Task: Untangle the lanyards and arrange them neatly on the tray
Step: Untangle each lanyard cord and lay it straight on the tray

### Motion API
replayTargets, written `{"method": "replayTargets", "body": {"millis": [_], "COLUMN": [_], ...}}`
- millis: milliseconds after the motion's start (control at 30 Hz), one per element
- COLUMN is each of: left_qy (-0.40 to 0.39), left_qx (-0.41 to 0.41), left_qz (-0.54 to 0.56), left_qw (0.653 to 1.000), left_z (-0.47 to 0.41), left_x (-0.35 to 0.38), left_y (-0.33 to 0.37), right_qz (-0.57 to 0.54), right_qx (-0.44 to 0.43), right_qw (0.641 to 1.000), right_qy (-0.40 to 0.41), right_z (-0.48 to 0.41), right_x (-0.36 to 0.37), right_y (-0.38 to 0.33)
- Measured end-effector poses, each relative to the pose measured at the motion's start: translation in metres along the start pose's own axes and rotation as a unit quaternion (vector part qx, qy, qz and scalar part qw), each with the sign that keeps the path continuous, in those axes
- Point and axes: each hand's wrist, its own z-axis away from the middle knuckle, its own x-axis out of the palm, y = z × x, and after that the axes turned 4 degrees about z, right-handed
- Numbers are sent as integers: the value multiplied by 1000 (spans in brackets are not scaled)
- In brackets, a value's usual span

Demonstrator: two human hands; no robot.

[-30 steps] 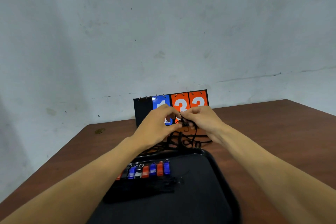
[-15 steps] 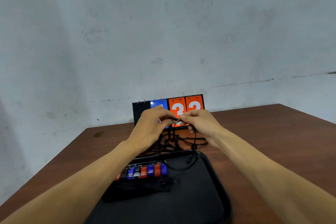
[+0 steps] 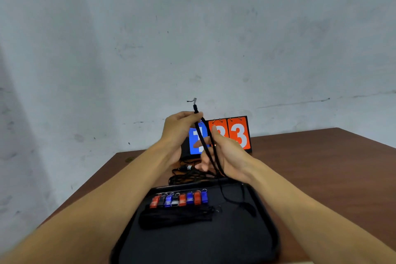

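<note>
The left hand [image 3: 182, 128] pinches the top of a black lanyard [image 3: 206, 146] between thumb and fingers; a small clip end sticks up above the grip. The cord runs down in two strands across the right hand [image 3: 227, 156], whose fingers are loosely curled around it; I cannot tell if they really grip. The cord's lower part blends into the black tray [image 3: 272, 240] and is hard to follow. A tangled pile [image 3: 188, 176] lies on the table [image 3: 321, 167] behind the tray. Sorted lanyards [image 3: 179, 199] lie in the tray. The hands partly hide a scoreboard [image 3: 237, 135].
</note>
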Motion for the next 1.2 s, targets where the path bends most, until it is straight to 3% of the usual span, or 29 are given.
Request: {"method": "replayTargets", "body": {"millis": [133, 300, 333, 433, 500, 600, 800, 900, 1100, 1200], "left_qy": [-6, 59, 72, 81, 76, 66, 101, 80, -58, -83], "left_qx": [-14, -51, -57, -25, 16, 67, 76, 86, 136, 148], "left_qz": [157, 319, 291, 29, -115, -303, -386, -418, -405, -385], "left_qw": [987, 944, 952, 996, 990, 948, 914, 901, 902, 907], "left_z": [2, 6, 7, 7, 7, 11, 20, 28, 51, 63], "left_x": [-19, -41, -46, -64, -75, -90, -107, -108, -93, -91], "left_y": [2, 4, 3, -7, -14, -22, -38, -42, -38, -33], "right_qz": [68, 180, 206, 286, 328, 370, 363, 379, 338, 339], "right_qx": [-7, 9, 15, 30, 38, 38, 46, 46, -7, -3], "right_qw": [998, 983, 978, 958, 944, 927, 917, 906, 931, 933], "right_qy": [2, 26, 24, 17, 20, 39, 157, 182, 136, 122], "right_z": [7, 13, 14, 18, 22, 25, 37, 40, 33, 28], "right_x": [3, 7, 6, 2, -4, -11, -24, -19, 24, 43], "right_y": [6, 15, 18, 26, 32, 38, 53, 59, 30, 22]}}
